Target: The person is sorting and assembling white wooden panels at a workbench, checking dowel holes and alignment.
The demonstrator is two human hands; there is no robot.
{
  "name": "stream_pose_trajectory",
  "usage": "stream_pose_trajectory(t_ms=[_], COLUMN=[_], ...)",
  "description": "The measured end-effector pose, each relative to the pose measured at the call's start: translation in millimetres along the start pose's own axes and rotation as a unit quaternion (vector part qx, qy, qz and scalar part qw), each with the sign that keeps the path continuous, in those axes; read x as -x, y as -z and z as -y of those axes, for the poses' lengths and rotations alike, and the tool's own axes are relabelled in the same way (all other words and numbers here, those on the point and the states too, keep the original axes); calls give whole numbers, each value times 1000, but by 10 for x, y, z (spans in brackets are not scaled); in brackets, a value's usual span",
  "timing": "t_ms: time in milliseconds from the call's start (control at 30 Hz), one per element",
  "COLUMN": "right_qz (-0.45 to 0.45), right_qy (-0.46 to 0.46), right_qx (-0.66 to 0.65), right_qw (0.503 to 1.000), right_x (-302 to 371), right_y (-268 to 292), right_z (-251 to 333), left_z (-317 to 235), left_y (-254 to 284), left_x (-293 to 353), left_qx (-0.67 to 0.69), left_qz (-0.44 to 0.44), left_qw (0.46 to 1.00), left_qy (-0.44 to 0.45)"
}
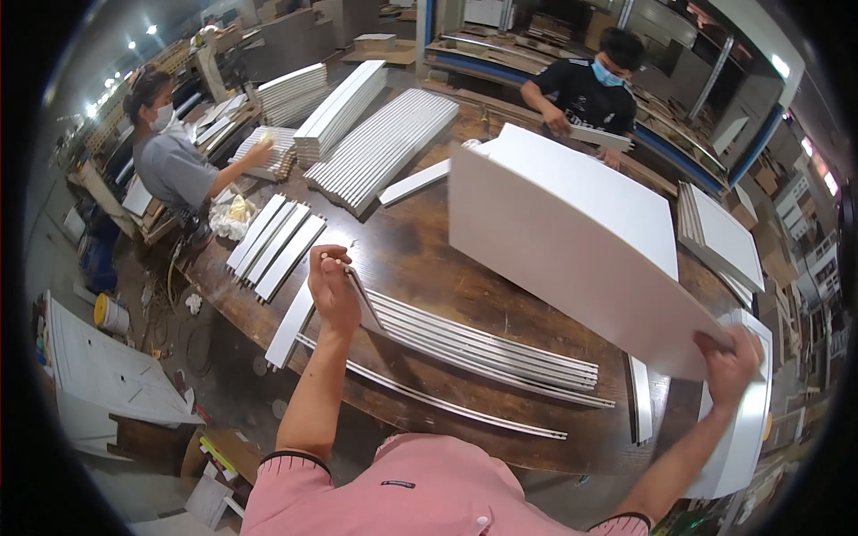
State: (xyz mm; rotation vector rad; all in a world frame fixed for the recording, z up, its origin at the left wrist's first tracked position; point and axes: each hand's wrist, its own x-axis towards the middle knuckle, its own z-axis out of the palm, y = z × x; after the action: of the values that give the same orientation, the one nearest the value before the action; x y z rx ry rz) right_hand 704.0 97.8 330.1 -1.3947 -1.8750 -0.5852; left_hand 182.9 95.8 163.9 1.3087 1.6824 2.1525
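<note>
My right hand point(728, 362) grips the near right end of a large white panel point(572, 268), which is tilted up above the table and hides part of it. The panel's far left corner reaches the middle of the table. My left hand point(333, 290) is closed around the upper end of a narrow white board point(363, 302) with a dark edge, which slants down to the right. Just right of that hand several white strips point(483, 344) lie side by side. A thin white strip point(447, 400) lies nearer me, and a short white board point(291, 327) rests beside my left forearm.
Short white slats point(279, 246) and stacked white boards point(384, 147) fill the table's far left. White panels point(722, 234) stand at the right. Across the brown table point(420, 246), a masked person point(585, 94) holds a board; another masked person point(174, 161) works at the left.
</note>
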Motion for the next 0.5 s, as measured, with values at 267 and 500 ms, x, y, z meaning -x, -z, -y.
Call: stream_pose_trajectory(t_ms=[267, 500], right_qz=[57, 134], right_qy=[108, 18], right_qx=[160, -180], right_qw=[980, 974], right_x=[-165, 559], right_y=[-1651, -1875], right_z=[484, 1152], left_z=[52, 76], left_y=[171, 36], left_x=[84, -33], left_qx=[-3, -14], left_qz=[9, 33], left_qw=[1000, 999], left_qy=[4, -31])
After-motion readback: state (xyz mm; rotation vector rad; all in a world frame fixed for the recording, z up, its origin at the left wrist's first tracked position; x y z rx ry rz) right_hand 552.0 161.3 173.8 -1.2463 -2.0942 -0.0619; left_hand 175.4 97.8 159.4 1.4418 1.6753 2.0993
